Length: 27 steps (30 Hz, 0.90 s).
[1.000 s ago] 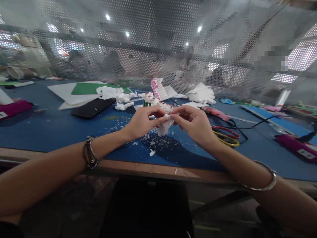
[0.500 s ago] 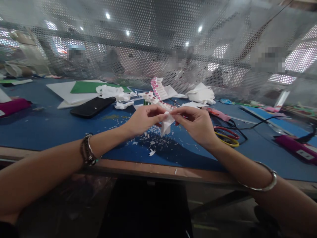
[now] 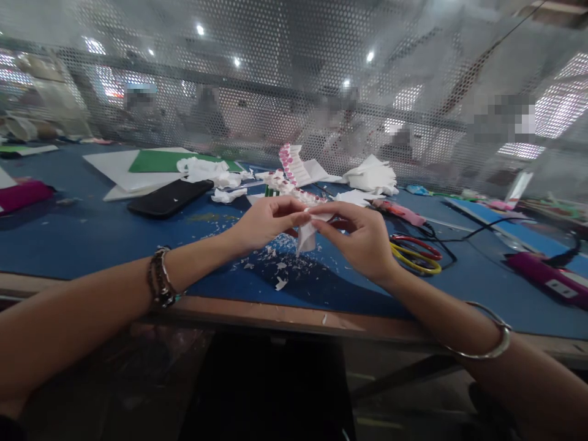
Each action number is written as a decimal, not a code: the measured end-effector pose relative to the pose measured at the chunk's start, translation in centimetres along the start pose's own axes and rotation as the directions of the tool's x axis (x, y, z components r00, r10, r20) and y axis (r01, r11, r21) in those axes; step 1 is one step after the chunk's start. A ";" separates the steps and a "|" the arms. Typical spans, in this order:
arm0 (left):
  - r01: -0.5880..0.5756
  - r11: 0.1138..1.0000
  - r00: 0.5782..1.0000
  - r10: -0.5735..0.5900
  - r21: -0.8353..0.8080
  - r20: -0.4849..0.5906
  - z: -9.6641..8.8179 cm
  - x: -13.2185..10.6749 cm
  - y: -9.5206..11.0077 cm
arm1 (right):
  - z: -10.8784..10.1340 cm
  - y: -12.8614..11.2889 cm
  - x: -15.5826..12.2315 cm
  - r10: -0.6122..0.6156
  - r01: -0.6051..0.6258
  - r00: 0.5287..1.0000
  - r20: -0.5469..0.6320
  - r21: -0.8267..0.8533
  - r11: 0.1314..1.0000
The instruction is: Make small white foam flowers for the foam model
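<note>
Evidently, work was partway along as I watched remotely: white scraps [image 3: 280, 283] lay loose on the blue table [image 3: 92, 245]. Just beyond, above the table, the left hand [image 3: 271, 225] pinched a white paper piece [image 3: 306, 239] between thumb and fingers; the right hand [image 3: 362, 236] pinched it too, so it seemed unfinished. Farther back, a paper pile [image 3: 371, 176] lay apart, seemingly unused.
</note>
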<state>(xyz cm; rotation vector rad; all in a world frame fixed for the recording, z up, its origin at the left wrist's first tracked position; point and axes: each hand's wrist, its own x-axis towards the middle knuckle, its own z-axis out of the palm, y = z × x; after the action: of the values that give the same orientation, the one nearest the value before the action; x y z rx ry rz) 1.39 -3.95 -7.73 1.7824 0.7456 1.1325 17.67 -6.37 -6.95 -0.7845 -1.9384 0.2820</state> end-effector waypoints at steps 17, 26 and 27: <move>0.013 1.000 1.000 -0.012 0.028 -0.021 0.1 0.0 0.3 | -0.1 0.0 0.3 -0.004 0.001 0.999 0.051 0.052 0.999; 0.043 0.999 0.999 -0.043 -0.006 0.033 0.1 0.0 0.4 | -1.1 0.0 0.4 -0.344 0.361 0.932 0.109 -0.306 0.881; 0.048 0.999 0.998 -0.047 -0.022 0.042 0.0 0.0 0.4 | -1.1 0.1 0.4 -0.368 0.388 0.922 0.121 -0.326 0.862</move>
<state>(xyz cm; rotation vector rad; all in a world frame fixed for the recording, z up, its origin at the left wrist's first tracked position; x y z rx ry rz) 1.47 -4.10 -7.38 1.7553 0.7433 1.0655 18.57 -6.16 -6.19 -0.5971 -2.1752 -0.2883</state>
